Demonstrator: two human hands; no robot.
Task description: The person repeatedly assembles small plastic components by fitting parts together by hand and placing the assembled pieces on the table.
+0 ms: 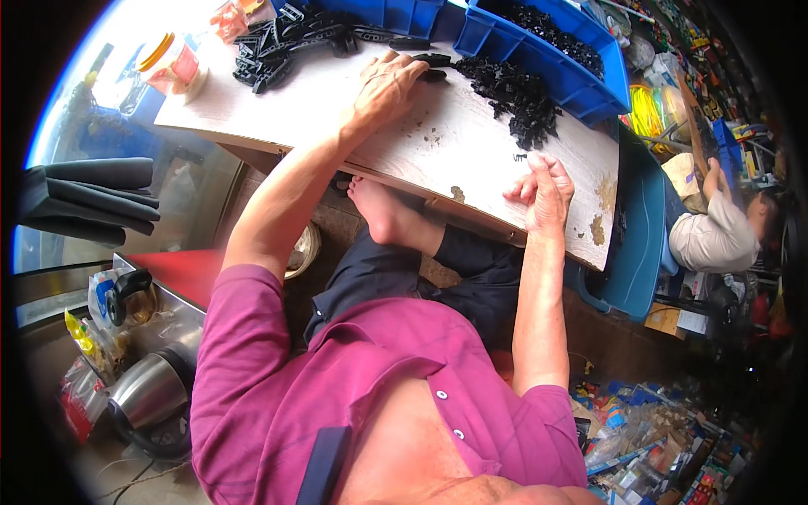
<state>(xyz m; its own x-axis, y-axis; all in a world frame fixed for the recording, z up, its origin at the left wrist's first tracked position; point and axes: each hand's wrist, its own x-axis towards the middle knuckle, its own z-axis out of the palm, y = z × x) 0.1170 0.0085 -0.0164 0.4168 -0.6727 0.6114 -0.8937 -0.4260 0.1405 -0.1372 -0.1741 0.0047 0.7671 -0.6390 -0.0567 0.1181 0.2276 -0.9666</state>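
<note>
Fingers of the left hand (385, 94) touch elongated black plastic parts (434, 61) on the white tabletop (286, 114); grip indeterminable. Right hand (547, 195): fingers curled, hold indeterminable, near a small black piece (520, 157).

bins (522, 59) cropped, grip of right hand (545, 194) unclear

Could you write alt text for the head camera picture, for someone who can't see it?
A person in a purple shirt at a pale table has the left hand by a pile of long black pieces and the right hand near a heap of small black parts. Blue bins stand along the far edge.
</note>
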